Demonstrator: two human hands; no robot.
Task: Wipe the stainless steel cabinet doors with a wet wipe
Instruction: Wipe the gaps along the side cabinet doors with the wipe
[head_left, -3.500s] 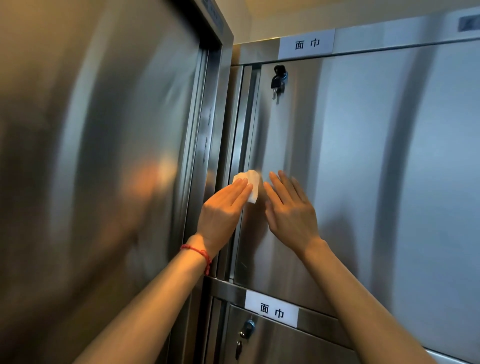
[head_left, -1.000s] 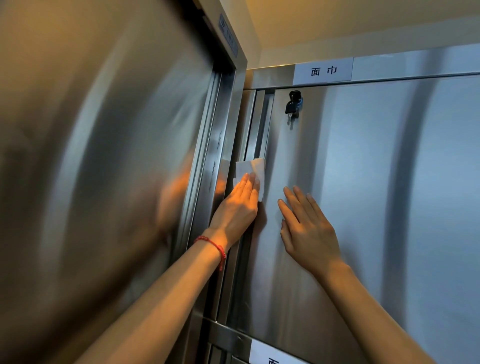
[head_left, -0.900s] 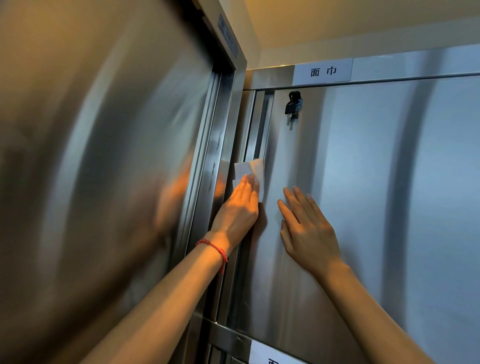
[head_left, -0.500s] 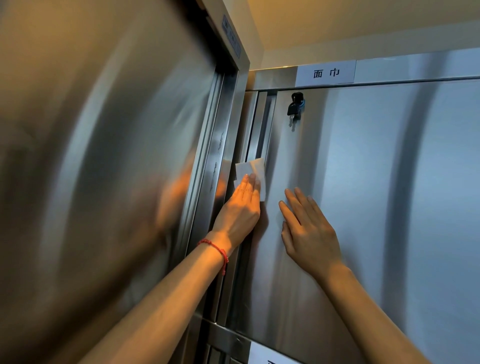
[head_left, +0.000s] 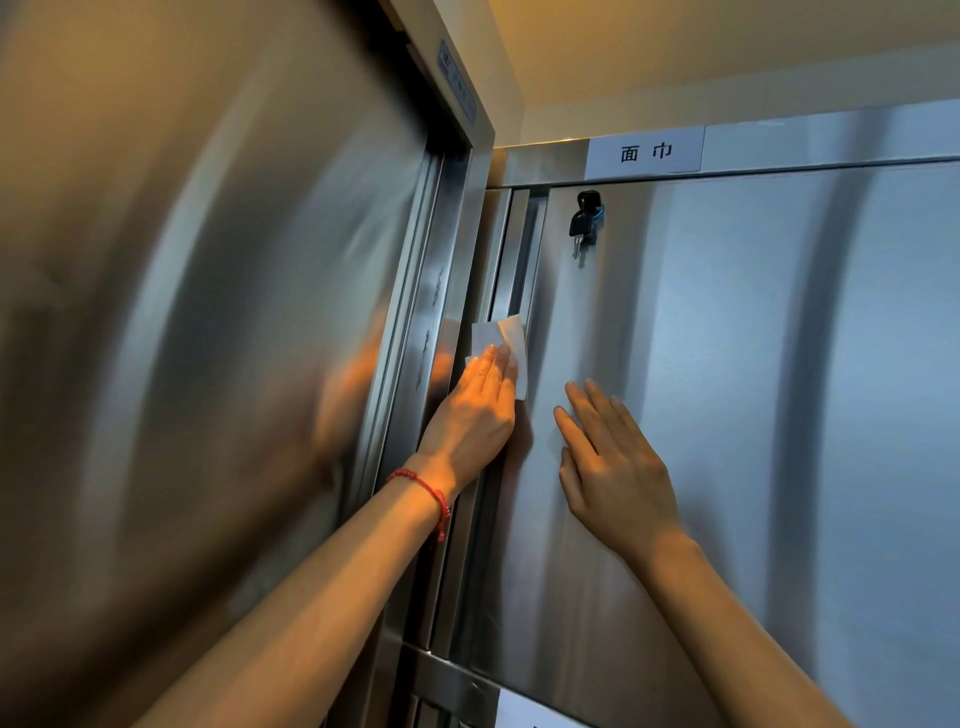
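**Wipe pressed at the door's left edge**

We stood in a corner of brushed steel under a cream ceiling, facing a cabinet door (head_left: 727, 415) with dull vertical reflections. Our left hand (head_left: 475, 415), fingers straight and together, pressed a folded white wipe (head_left: 501, 332) flat against the door's left edge, beside the recessed handle strip. Our right hand (head_left: 613, 467) lay flat on the door, fingers slightly spread, holding nothing. A black key (head_left: 584, 223) hung in the lock above, below a white label (head_left: 645, 151). A red bracelet (head_left: 431, 491) circled our left wrist.
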